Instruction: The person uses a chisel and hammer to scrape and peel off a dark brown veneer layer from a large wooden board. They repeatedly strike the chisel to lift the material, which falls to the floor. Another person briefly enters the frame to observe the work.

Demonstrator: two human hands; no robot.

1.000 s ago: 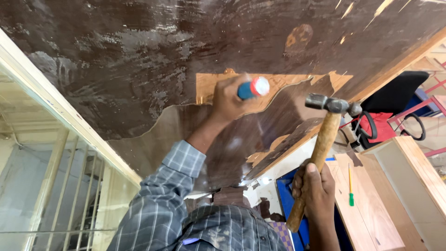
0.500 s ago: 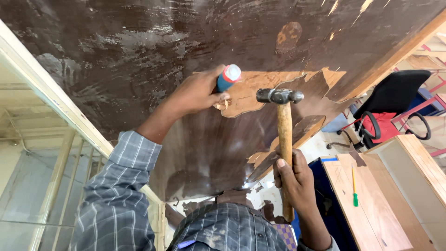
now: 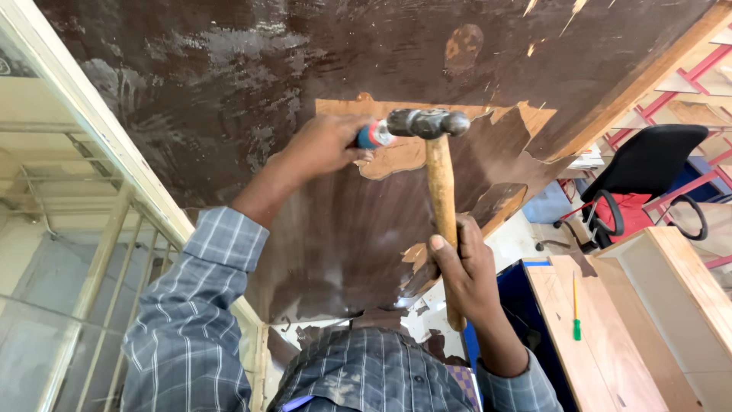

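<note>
while my left hand (image 3: 324, 145) stays wrapped around a blue-and-red-handled chisel (image 3: 375, 135) at the centre of the frame, my right hand (image 3: 465, 263) is clamped on a wooden hammer (image 3: 438, 164), its steel head touching the chisel's end against the peeling dark brown panel (image 3: 229, 76).

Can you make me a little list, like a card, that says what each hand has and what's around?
left hand: wrapped around a tool with a blue and red handle, tip against the board
right hand: holding a wooden hammer
hammer head: touching the tool's end
board: dark brown, shiny, with a bare pale patch
sleeves: blue checked shirt
nearby: black and red chair, wooden bench with a green screwdriver
</note>
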